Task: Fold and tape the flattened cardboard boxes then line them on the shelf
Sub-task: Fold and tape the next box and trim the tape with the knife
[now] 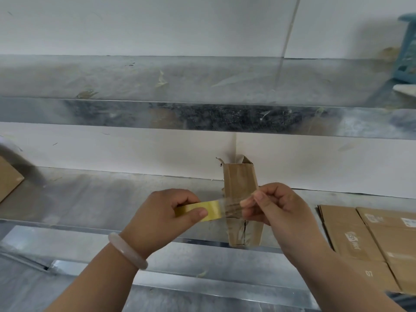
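My left hand (166, 217) grips a yellowish roll of clear tape (198, 210) in front of me. My right hand (276, 208) pinches the loose end of the tape strip (231, 208), stretched a short way out from the roll. Behind the strip, a narrow folded cardboard box (238, 183) lies on the metal shelf (101, 199), its near end sticking over the shelf's front edge. A stack of flattened cardboard boxes (364, 242) lies on the shelf at the right.
An upper metal shelf (157, 79) runs across above, scattered with paper scraps. A teal plastic basket (405, 52) stands at its far right. Part of another cardboard box (9, 179) shows at the left edge. A white wall is behind.
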A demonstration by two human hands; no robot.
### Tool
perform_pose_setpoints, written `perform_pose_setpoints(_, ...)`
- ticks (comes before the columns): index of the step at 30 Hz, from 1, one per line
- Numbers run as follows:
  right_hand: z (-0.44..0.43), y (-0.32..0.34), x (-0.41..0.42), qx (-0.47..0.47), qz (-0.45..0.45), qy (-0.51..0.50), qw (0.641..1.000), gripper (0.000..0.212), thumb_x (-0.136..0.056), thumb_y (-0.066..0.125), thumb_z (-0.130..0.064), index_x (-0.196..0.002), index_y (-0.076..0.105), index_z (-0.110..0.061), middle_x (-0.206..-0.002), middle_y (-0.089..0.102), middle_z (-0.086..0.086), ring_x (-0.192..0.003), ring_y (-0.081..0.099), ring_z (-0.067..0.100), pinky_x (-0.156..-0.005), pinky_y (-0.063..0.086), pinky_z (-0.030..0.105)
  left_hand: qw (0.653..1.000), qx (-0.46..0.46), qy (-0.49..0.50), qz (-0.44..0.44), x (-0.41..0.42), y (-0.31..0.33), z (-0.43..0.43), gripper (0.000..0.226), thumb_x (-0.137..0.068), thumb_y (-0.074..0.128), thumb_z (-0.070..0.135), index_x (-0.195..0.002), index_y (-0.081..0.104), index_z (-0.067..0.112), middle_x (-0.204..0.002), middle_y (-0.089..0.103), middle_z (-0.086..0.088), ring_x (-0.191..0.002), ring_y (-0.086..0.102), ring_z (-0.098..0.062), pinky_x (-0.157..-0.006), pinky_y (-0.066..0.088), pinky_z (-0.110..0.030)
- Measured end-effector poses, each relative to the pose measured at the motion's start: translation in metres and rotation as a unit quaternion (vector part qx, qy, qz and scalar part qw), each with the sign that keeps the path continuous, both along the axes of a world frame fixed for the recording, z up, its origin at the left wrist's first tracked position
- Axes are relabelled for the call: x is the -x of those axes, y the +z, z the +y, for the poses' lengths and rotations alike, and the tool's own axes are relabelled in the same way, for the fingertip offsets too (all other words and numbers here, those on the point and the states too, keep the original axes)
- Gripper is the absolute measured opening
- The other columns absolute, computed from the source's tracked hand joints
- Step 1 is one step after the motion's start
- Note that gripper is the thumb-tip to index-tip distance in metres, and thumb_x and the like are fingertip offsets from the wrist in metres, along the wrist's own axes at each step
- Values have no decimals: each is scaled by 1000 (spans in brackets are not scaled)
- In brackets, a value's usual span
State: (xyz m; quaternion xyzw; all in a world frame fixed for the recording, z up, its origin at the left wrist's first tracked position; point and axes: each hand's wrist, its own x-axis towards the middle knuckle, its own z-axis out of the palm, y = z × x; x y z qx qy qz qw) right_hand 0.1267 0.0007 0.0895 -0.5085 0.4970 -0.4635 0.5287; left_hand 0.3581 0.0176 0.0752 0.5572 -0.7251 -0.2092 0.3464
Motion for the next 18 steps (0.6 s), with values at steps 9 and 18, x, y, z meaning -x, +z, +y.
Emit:
perform_pose_setpoints(9,1,-11,25,-37,55,-33,997,15,-97,53,-7,-86,63,-5,-78,75,5,-72,72,22,-78,58,37,975,134,23,-177,-3,-20,-5,56,-84,34,76,-72,65,31,-60,56,20,-55,51,-3,-65,37,-19)
perform_pose_setpoints(18,-6,-34,45,-63,73,-69,993,16,-98,53,-7,-85,62,-3,-71,71,7,-64,64,18,-77,60,44,939,140,92,-299,16,-36,-16,65,-79,21,84,-62,55,31,-52,50,14,-46,45,-3,-64,35,-27)
